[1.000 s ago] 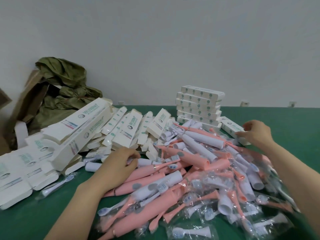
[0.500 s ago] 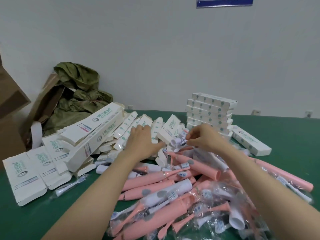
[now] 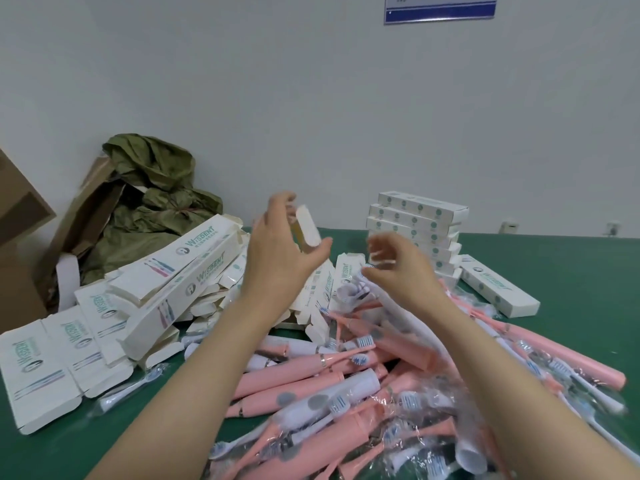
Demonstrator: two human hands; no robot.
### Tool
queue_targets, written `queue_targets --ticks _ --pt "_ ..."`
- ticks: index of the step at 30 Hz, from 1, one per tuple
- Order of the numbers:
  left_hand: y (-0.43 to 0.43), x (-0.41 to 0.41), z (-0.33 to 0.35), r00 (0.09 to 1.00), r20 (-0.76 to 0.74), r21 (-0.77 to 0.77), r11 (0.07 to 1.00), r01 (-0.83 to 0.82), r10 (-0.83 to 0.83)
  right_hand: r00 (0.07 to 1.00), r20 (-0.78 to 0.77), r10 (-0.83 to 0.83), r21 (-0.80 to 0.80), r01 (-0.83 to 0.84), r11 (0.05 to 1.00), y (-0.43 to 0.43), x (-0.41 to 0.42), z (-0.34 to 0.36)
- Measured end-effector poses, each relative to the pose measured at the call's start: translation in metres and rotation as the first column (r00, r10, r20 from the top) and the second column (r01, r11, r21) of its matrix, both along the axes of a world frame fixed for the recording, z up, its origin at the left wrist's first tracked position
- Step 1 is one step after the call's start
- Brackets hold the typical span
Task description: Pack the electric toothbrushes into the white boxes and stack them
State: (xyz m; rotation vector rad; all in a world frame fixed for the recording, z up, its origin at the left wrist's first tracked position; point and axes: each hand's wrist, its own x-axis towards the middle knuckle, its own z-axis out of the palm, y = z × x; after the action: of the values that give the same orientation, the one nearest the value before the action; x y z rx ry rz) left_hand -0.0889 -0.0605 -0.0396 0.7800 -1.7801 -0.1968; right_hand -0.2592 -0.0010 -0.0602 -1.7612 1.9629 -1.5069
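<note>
**packline_newbie:** ok, how many of everything is on there?

**benchlurker:** The heap of pink and white plastic electric toothbrushes up front is too tangled to count. It's dozens, and a lot of them are in clear wrap. It lies on the green surface, right under both forearms.

At the back right there's one stack of closed white printed boxes. I get six or seven layers, but the bottom ones are partly hidden behind the right hand. One more closed white box lies alone just right of the stack. On the left is a sliding pile of flat unfolded white cartons, also too many to count.

**packline_newbie:** and the hands?

**benchlurker:** Two, both raised above the heap and not touching each other. The left hand has its thumb and fingers curled round one narrow white cardboard box. The box is held up tilted, top end leaning left, clear of the piles.

The right hand is just beside it with its fingers curled inward, but it's smeared with blur. There's a small white bit by the fingertips, and I can't tell if it's pinching that or nothing.

**packline_newbie:** anything else around?

**benchlurker:** One crumpled olive-green bag and one brown cardboard carton against the wall at the back left. One blue-and-white sign up top.
</note>
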Motion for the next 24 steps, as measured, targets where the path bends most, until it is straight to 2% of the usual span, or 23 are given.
queue_targets --ticks 5,8,11,13,15,17,19,21,22,24 --pt "0.044 0.027 0.035 0.970 -0.077 -0.187 0.959 0.214 -0.231 0.958 -0.199 0.204 -0.089 -0.225 0.970 0.006 0.039 0.026" --pt "0.056 0.037 0.039 0.932 -0.058 -0.144 0.927 0.347 -0.358 0.961 -0.177 0.212 -0.170 -0.242 0.955 0.011 0.053 0.031" --pt "0.053 0.047 0.039 0.906 0.085 -0.083 0.903 0.422 -0.415 0.962 -0.090 0.259 -0.203 -0.272 0.941 0.017 0.062 0.025" --pt "0.048 0.051 0.037 0.900 0.165 -0.059 0.907 0.417 -0.403 0.954 -0.051 0.294 -0.193 -0.298 0.935 0.018 0.065 0.021" --pt "0.044 0.054 0.036 0.904 0.138 -0.041 0.909 0.414 -0.405 0.949 -0.029 0.313 -0.172 -0.313 0.934 0.017 0.066 0.021" --pt "0.043 0.052 0.033 0.920 0.105 -0.089 0.918 0.387 -0.378 0.949 -0.002 0.314 -0.175 -0.310 0.934 0.018 0.065 0.027" --pt "0.043 0.045 0.029 0.950 0.124 -0.187 0.934 0.305 -0.286 0.925 0.131 0.358 -0.251 -0.318 0.914 0.023 0.062 0.036" --pt "0.044 0.037 0.023 0.973 0.113 -0.244 0.944 0.223 -0.201 0.836 0.295 0.462 -0.344 -0.358 0.868 0.032 0.059 0.047" --pt "0.045 0.033 0.021 0.979 0.089 -0.235 0.951 0.200 -0.184 0.818 0.292 0.496 -0.360 -0.386 0.849 0.036 0.057 0.051" --pt "0.047 0.025 0.019 0.983 0.021 -0.161 0.969 0.186 -0.185 0.859 0.155 0.487 -0.316 -0.424 0.848 0.043 0.058 0.055"
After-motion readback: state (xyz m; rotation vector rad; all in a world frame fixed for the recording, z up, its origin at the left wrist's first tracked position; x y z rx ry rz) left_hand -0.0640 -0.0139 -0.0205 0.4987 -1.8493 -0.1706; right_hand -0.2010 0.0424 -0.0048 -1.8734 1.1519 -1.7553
